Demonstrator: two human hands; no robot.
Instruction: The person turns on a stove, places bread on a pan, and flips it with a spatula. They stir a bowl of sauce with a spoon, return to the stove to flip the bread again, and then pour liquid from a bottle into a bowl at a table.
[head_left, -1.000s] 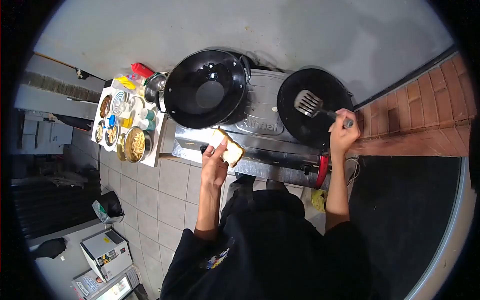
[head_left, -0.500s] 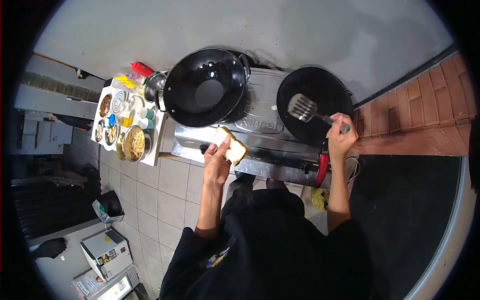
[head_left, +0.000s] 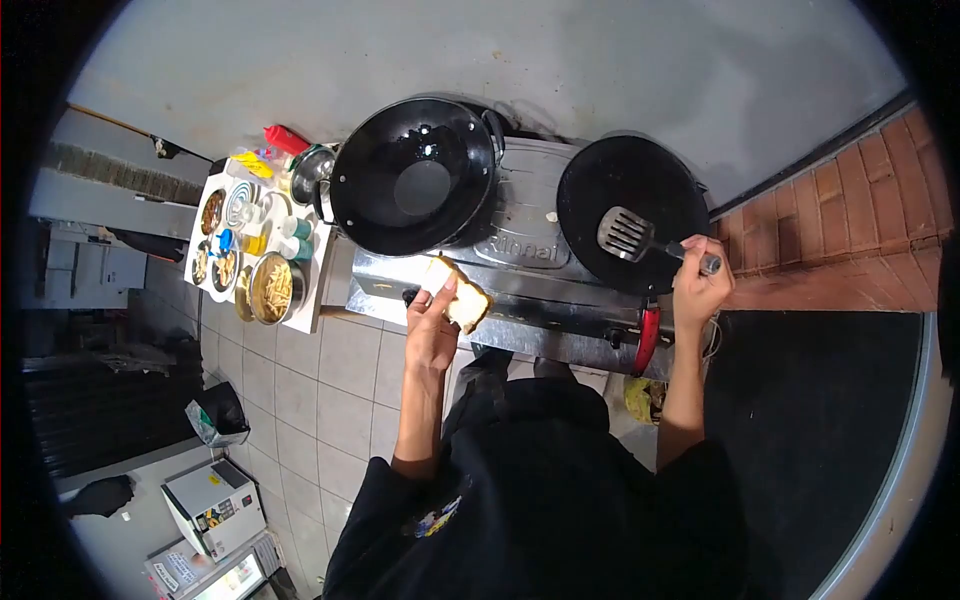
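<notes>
My left hand (head_left: 430, 335) is closed on a slice of bread (head_left: 462, 301) with browned edges, held in front of the stove's front panel. My right hand (head_left: 700, 282) grips the handle of a slotted metal spatula (head_left: 626, 236). The spatula's head is over the dark flat pan (head_left: 610, 180) on the right of the stove, and I cannot tell whether it touches the pan. A red handle (head_left: 648, 338) points from that pan toward me. On the left burner sits a large black wok (head_left: 370, 190) with a wet, shiny inside.
The silver stove (head_left: 530, 190) stands against a grey wall. To the left, a white table (head_left: 312, 290) holds plates of food, bottles and a metal bowl of pale strips (head_left: 272, 288). A brick ledge (head_left: 830, 225) is at the right, and a bin (head_left: 222, 412) stands lower left.
My right hand and the spatula have moved to the right and slightly toward me. My left hand still holds the bread in nearly the same place.
</notes>
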